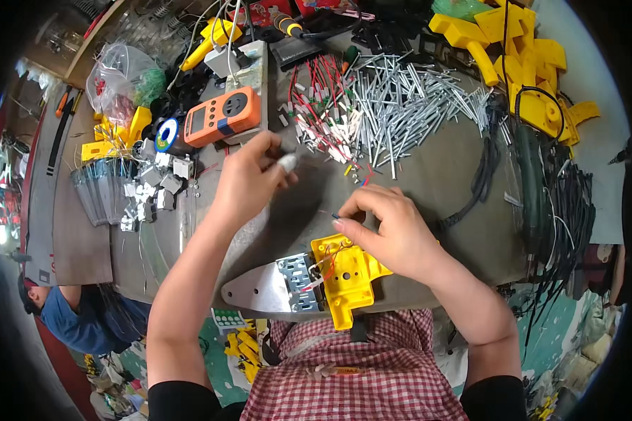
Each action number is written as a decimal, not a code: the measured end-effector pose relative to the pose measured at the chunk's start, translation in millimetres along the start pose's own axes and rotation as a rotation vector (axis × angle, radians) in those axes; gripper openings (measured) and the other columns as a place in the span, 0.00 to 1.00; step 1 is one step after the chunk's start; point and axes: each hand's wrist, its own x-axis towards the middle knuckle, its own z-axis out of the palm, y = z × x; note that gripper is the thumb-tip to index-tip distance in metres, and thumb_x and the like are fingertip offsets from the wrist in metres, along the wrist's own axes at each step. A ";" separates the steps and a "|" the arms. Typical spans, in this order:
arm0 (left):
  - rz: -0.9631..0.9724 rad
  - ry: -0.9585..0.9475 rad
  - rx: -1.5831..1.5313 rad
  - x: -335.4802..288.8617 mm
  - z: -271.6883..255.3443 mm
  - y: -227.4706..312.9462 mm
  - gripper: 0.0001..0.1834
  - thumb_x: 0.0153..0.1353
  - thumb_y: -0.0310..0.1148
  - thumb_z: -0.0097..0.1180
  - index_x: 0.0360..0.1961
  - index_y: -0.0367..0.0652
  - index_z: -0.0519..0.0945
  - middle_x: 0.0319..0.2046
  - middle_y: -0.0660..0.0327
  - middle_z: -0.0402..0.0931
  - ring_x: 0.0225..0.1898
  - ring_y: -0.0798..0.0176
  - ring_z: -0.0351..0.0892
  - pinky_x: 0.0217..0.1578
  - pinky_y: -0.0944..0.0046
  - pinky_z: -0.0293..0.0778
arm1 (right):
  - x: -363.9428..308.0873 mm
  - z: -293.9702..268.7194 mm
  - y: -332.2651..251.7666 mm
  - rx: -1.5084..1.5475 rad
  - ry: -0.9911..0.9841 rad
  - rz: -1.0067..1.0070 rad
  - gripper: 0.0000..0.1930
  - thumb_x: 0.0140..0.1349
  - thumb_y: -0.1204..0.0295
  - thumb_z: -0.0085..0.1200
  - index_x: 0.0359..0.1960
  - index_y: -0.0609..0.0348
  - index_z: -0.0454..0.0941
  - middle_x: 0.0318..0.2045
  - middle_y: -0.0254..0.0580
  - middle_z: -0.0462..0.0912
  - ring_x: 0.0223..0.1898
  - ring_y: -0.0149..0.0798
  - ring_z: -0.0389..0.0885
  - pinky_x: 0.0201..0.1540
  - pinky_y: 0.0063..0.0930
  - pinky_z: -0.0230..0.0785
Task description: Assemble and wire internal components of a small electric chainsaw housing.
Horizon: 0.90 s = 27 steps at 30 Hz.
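My right hand (390, 228) pinches the end of a thin dark wire (335, 216), whose fine tip points left. Just below that hand lies a yellow plastic housing half (350, 281) with small red and dark wires inside. Attached at its left side is a slotted metal bracket (299, 282), which joins a tapered silver metal plate (254, 289). Raised over the table's middle, my left hand (249, 179) has its fingers curled in, with a white covering on one fingertip. Whatever may sit between those fingers is hidden.
Beyond my hands lie a heap of metal rods (400, 105) and red-wired white parts (323, 119). An orange meter (221, 116) and a solder spool (166, 135) stand left, near small metal blocks (165, 182). Yellow housings (519, 56) and black cables (562, 210) line the right.
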 end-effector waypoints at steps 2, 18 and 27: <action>-0.098 -0.103 -0.430 -16.9 -0.7 8.7 0.11 0.62 0.22 0.50 0.46 0.32 0.74 0.35 0.58 0.79 0.33 0.66 0.82 0.31 0.71 0.76 | 2.6 1.5 -3.0 0.071 0.033 0.041 0.09 0.57 0.66 0.56 0.30 0.58 0.74 0.29 0.36 0.80 0.33 0.39 0.78 0.46 0.34 0.60; -0.109 -0.132 -0.949 -53.9 17.6 9.5 0.07 0.56 0.22 0.57 0.36 0.39 0.75 0.32 0.61 0.78 0.34 0.67 0.78 0.36 0.67 0.73 | 0.1 3.3 -3.5 0.042 0.013 0.073 0.10 0.57 0.65 0.57 0.29 0.59 0.75 0.28 0.37 0.80 0.32 0.39 0.78 0.45 0.33 0.60; -0.135 -0.101 -0.992 -56.5 18.6 16.8 0.10 0.53 0.20 0.58 0.38 0.38 0.74 0.35 0.60 0.77 0.36 0.66 0.78 0.41 0.67 0.73 | 0.4 4.8 -4.5 0.027 0.008 0.057 0.10 0.57 0.64 0.56 0.29 0.58 0.76 0.28 0.38 0.81 0.34 0.39 0.78 0.44 0.34 0.60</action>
